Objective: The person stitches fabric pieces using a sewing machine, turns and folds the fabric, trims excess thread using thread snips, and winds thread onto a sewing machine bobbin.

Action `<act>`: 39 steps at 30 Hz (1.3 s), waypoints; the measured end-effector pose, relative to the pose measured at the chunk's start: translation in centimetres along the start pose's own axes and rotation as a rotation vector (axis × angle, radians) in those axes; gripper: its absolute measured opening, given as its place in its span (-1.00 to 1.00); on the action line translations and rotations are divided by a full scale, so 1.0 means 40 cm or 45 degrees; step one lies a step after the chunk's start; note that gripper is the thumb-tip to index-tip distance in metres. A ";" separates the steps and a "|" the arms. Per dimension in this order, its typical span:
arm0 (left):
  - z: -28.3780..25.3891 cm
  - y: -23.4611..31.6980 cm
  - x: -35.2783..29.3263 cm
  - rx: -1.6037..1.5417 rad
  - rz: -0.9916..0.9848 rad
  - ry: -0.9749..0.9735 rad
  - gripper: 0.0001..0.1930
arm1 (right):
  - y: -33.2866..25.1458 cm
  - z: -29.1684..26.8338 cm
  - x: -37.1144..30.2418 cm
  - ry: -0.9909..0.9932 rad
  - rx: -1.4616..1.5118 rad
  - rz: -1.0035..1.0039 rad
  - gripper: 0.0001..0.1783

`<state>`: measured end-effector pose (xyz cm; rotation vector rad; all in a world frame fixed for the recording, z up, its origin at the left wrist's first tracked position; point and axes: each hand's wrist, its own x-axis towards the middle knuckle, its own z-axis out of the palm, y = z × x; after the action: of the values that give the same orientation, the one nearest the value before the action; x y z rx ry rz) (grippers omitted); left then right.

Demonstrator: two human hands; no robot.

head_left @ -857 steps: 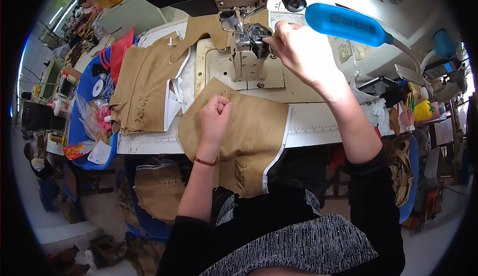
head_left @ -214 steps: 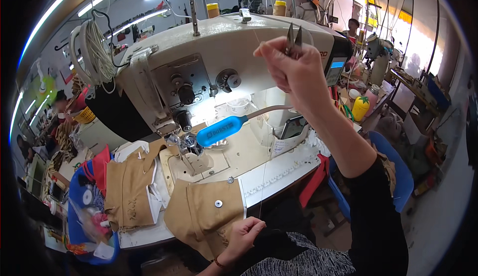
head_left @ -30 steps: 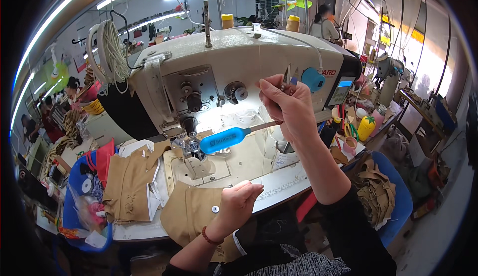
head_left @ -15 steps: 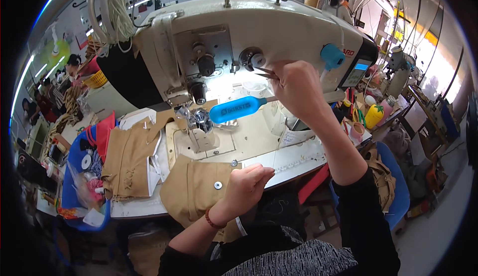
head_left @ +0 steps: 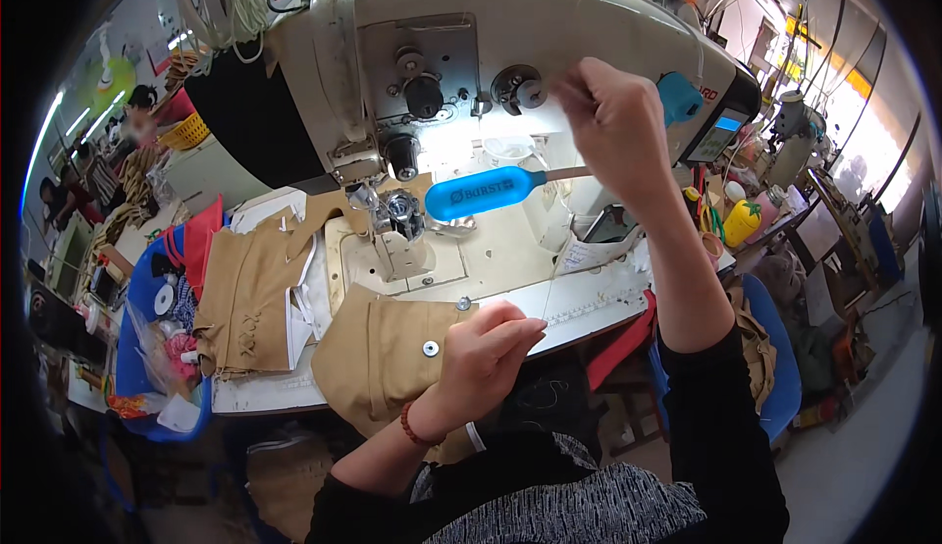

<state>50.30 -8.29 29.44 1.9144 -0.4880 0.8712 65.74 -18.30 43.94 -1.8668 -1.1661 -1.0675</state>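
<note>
My left hand (head_left: 486,353), a beaded bracelet at its wrist, is closed in a pinch at the table's front edge. A fine thread (head_left: 547,299) rises from its fingertips. Higher up, my right hand (head_left: 623,122) is closed, fingers curled and partly blurred, just right of the round tension dial (head_left: 530,93) on the white sewing machine (head_left: 579,39). What it holds is hidden. Beside my left hand lies a khaki fabric piece (head_left: 368,358) with a white round disc (head_left: 430,349). Between the hands, a blue oval paddle (head_left: 481,194) sits on a thin stem.
More khaki pieces (head_left: 250,294) are stacked at the left on the table. A blue tub (head_left: 137,348) with thread and scraps stands beyond them. Another blue tub (head_left: 780,367) with khaki cloth is at the right. A phone (head_left: 610,222) leans under the machine arm.
My right hand has risen slightly and moved right, away from the dial. The dark pointed metal tool seen in it before no longer shows clearly. My left hand has barely moved.
</note>
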 end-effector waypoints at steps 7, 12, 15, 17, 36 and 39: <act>-0.084 0.014 0.012 -0.508 0.105 0.122 -0.96 | 0.040 0.008 -0.037 -0.568 0.269 0.236 -0.82; -0.152 0.045 -0.015 -1.069 0.072 0.368 -0.81 | -0.002 -0.004 -0.002 -0.332 0.529 0.377 -0.85; -0.155 0.053 0.001 -0.962 0.046 0.496 -0.77 | 0.016 0.010 0.031 0.063 0.488 0.271 -0.88; -0.158 0.046 -0.001 -0.914 0.044 0.475 -0.75 | 0.012 0.037 0.040 0.078 0.511 0.085 -0.91; -0.145 0.024 -0.010 -0.893 -0.017 0.532 -0.89 | -0.007 0.025 -0.029 -0.329 0.464 0.032 -0.95; -0.145 0.037 -0.004 -0.814 -0.048 0.471 -0.75 | 0.005 0.027 -0.039 -0.289 0.598 -0.057 -0.96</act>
<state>47.10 -3.89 31.93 1.1484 -0.4351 0.8862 65.83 -18.04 42.05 -1.6176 -1.4487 -0.5457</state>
